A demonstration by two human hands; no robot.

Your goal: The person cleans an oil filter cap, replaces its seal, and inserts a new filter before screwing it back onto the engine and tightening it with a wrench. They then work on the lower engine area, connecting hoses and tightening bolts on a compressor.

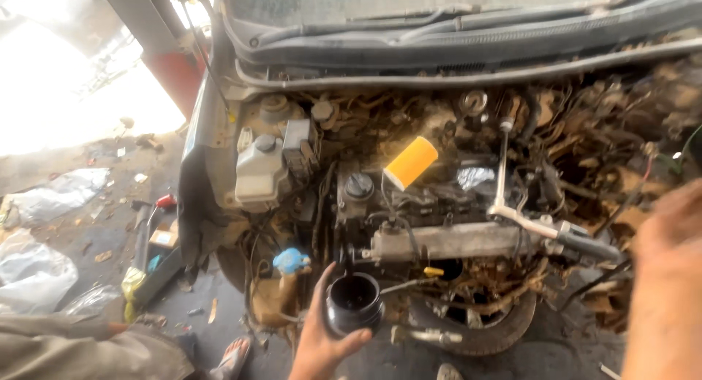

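left hand [322, 343] grips empty black cup [355, 303]; yellow filter [411, 162] on engine [439, 204].

Black round cup-shaped housing [354, 304], open mouth turned up toward the camera, hollow inside with a dark, oily sheen. Held upright at the bottom of the view, low before the engine. Yellow pleated cylindrical filter [411, 163], tilted, rested on top of the engine, well apart from the housing.
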